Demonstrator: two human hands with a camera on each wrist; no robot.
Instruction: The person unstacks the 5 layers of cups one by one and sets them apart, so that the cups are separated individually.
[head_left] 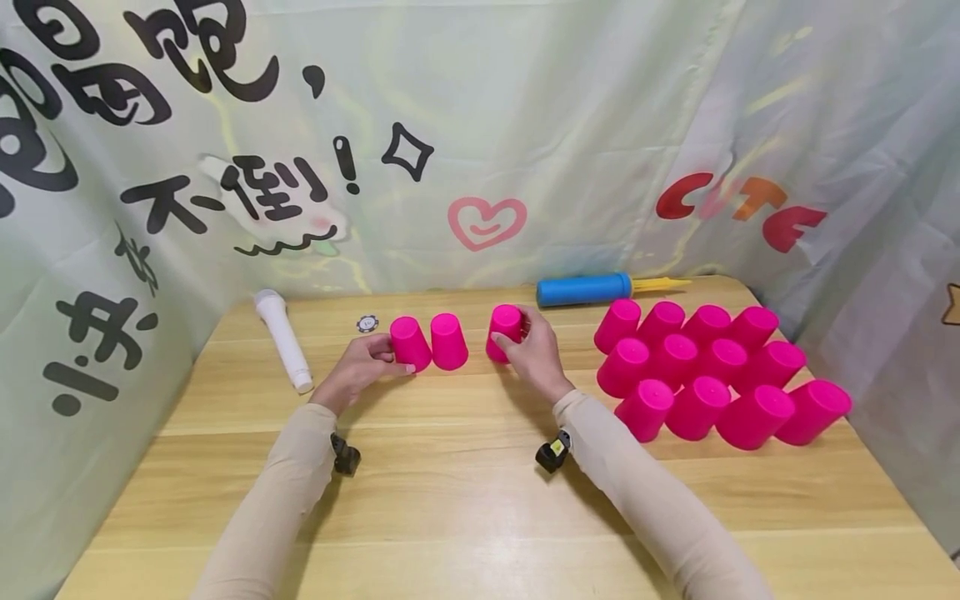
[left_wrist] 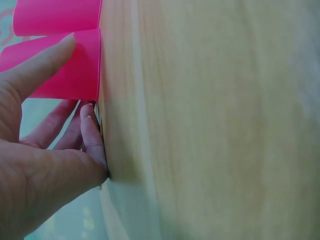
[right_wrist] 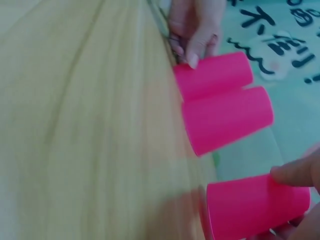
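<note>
Two upside-down pink cups stand side by side at the table's middle: a left cup (head_left: pixel 410 343) and its neighbour (head_left: pixel 449 342). My left hand (head_left: pixel 362 367) holds the left cup at its side, thumb laid across the front and the other fingers behind and beside it, low by the table. In the left wrist view that thumb (left_wrist: pixel 50 62) stretches over the pink wall. A third pink cup (right_wrist: pixel 257 205), also mouth down, is gripped by my right hand (head_left: pixel 536 350) between thumb and fingers. It is a short gap right of the pair, its rim close over the tabletop.
Several more upside-down pink cups (head_left: pixel 697 358) stand in three rows on the right. Behind them lies a blue hand pump (head_left: pixel 585 290) with a yellow nozzle. A white microphone (head_left: pixel 283 340) and a small round chip (head_left: pixel 367 323) lie on the left. A printed curtain (head_left: pixel 570 142) hangs behind the table (head_left: pixel 450 517).
</note>
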